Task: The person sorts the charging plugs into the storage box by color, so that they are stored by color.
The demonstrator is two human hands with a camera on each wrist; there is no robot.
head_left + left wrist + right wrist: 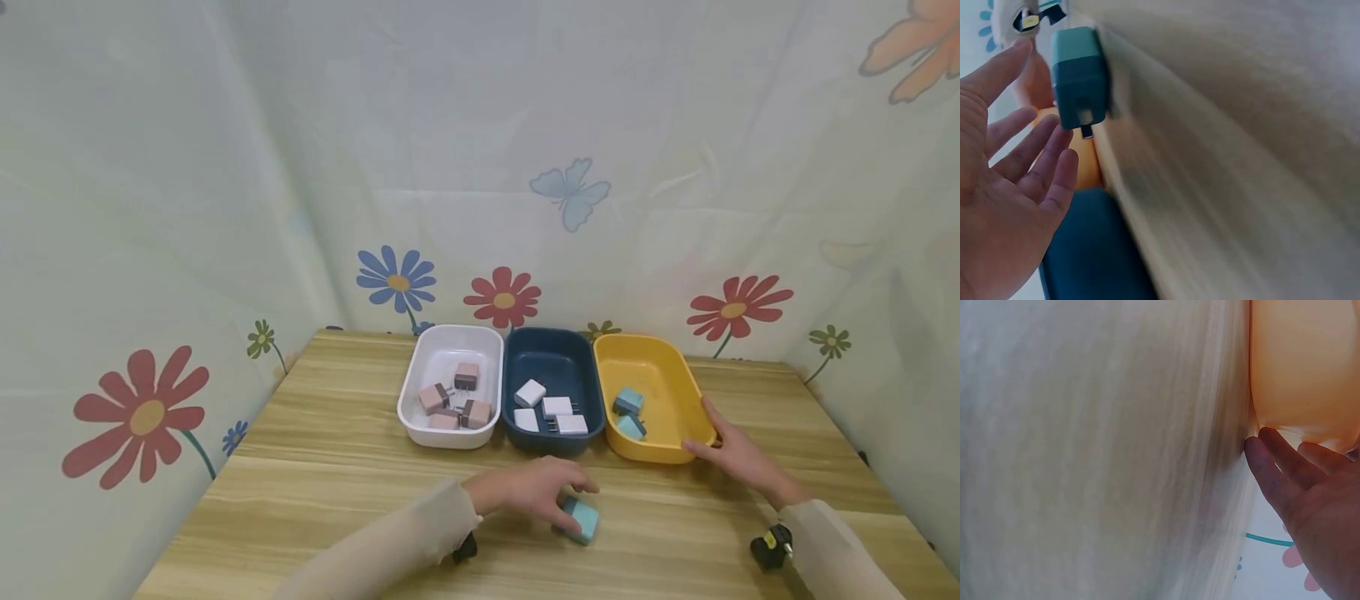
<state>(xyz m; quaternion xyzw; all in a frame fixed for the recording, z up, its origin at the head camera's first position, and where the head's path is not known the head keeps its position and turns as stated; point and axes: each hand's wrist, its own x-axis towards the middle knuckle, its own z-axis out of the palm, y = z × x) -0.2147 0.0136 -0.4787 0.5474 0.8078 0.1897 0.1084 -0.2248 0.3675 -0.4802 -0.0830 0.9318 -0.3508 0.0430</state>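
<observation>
A teal plug-in charger (583,521) lies on the table in front of the trays, its two-tone body and a metal prong showing in the left wrist view. Around it my left hand (536,487) spreads thumb and fingers; in the left wrist view the palm is bare and the fingers (1044,165) are loosely bent beside the charger (1079,78). My right hand (742,458) rests against the right side and near corner of the yellow tray (663,375), its fingers (1272,472) nearly straight along the outer wall. Two teal chargers (628,402) lie inside that tray.
Left of the yellow tray stand a dark blue tray (551,354) with several white chargers (557,407) and a white tray (450,346) with several pink-and-brown chargers (467,375). All three sit side by side on the wooden table (315,467), near a flowered curtain (480,125).
</observation>
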